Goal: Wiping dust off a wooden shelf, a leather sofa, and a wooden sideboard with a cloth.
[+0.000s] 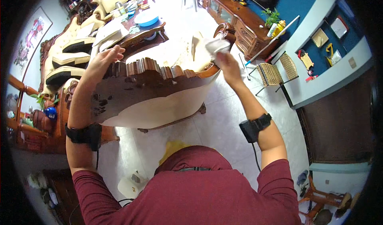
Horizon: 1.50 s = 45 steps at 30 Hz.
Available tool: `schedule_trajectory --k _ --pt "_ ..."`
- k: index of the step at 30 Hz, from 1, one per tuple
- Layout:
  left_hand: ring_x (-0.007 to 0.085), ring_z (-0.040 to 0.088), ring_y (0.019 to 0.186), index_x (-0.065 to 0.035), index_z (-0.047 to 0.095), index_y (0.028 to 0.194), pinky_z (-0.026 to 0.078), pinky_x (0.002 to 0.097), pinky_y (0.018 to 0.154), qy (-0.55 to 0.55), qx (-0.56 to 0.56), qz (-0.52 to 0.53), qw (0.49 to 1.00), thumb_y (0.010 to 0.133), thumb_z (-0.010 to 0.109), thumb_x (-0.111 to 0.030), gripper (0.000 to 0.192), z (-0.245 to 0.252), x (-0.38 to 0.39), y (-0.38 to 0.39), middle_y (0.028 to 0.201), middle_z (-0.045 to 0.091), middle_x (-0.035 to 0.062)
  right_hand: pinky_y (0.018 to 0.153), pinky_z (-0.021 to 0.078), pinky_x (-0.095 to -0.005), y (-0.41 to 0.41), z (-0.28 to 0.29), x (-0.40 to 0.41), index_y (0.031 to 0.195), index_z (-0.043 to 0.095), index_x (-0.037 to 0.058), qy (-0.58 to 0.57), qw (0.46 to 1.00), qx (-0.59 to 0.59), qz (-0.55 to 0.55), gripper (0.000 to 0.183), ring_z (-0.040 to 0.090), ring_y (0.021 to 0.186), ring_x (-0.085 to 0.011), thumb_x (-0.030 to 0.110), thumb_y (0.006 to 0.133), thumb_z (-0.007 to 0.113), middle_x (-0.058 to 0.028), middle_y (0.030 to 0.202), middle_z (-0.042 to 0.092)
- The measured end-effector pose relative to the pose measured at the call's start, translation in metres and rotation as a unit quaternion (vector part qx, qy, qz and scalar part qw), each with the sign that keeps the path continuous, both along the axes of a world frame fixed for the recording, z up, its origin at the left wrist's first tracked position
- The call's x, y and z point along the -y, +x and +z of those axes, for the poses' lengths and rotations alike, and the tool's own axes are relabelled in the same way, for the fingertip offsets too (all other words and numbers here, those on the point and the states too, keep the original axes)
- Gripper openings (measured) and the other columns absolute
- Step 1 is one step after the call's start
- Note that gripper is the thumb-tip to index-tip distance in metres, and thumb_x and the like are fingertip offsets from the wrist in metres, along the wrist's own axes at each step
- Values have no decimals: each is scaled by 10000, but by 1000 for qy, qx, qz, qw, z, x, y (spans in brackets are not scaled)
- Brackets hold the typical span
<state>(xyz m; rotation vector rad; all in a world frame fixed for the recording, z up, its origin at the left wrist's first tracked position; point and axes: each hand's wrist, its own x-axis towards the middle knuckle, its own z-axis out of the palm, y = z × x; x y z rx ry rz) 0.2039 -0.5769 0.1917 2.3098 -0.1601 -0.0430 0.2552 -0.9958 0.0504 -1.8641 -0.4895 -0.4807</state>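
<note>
A sofa stands before me with its back towards me, topped by a carved wooden rail (149, 67). Its cream seat (167, 49) lies beyond, and the rear panel (161, 111) shows a pale covering below a darker area. My right hand (229, 66) grips a crumpled white cloth (217, 46), blurred, over the right end of the sofa by its carved armrest (224, 31). At the rail's left end, my left hand (108, 58) is raised with its fingers loosely bent. Nothing shows in it, and whether it touches the wood is unclear.
A carved coffee table (143, 33) carries a blue basin (146, 18) and cloths. Cream tufted sofas with tilted cushions (71, 58) line the left wall. Right stand a wooden cabinet (245, 30), a long pole (272, 40) and a woven chair (269, 74). Behind is a white stool (128, 187).
</note>
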Motion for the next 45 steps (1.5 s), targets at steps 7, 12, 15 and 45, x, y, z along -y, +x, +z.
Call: schedule_trajectory --k 7,12,15,45 --pt "180 603 1033 22 616 1202 439 299 953 -34 -8 74 997 1010 449 -464 549 8 23 -16 1074 673 129 884 466 -339 17 -75 -40 1216 570 43 -38 952 -173 248 332 602 984 -213 261 1000 443 -146 1048 653" --pt "162 608 1045 36 619 1193 438 293 961 9 -21 80 996 1008 491 -350 447 21 35 -22 1063 682 127 930 452 -366 52 -78 -34 1186 606 52 -155 924 -225 267 404 605 1073 -279 365 1017 414 -190 1134 644" --pt "163 610 1062 39 610 1207 439 282 952 -12 -19 87 996 1002 508 -272 387 22 48 -21 1079 681 126 866 463 -465 92 -103 -26 1088 633 47 -337 907 -107 229 437 608 989 -404 390 999 378 -219 1060 656" --pt "225 510 1237 -173 700 1121 279 499 1084 456 113 531 705 927 479 -592 512 -36 146 31 1286 605 65 900 493 -437 205 -97 78 1093 627 37 -356 874 220 247 265 599 1094 -363 161 863 582 -187 1192 621"
